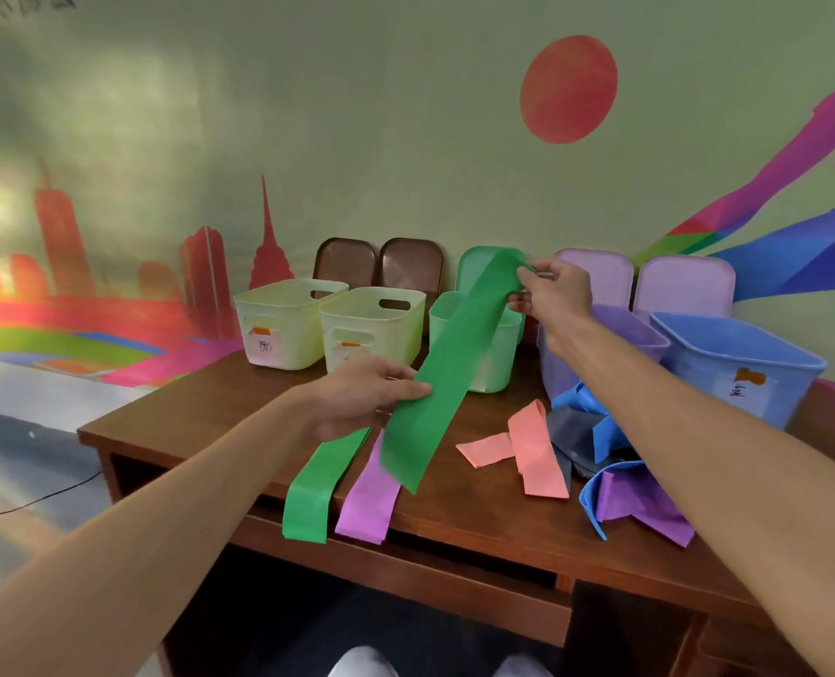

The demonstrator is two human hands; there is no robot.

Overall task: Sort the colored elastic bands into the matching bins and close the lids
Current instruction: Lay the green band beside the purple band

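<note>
Right hand (554, 295), upper centre-right of frame: fingers (527, 276) pinching the top end of the green elastic band (454, 344), raised over the open green bin (496, 354). The band runs diagonally down-left across the bin's front, its lower end hanging loose above the worktop (210, 417). Left hand (361, 390), centre frame: fingers (405, 388) grasping the band's left edge about midway along. A second green strip (308, 491) emerges below that hand and drapes over the worktop's front edge; I cannot tell whether it is the same band. A pink-purple band (369, 500) lies just beside it, also overhanging. Two salmon bands (532, 447) are crossed right of centre, touching a heap of blue, grey and purple bands (610, 456) in front of the purple bin (640, 334) and the blue bin (737, 364). Two pale yellow bins (283, 324) stand left of the green one. All bins are open. Lids lean on the wall behind: two brown lids (347, 261), a green lid (474, 266), two lilac lids (684, 285).
</note>
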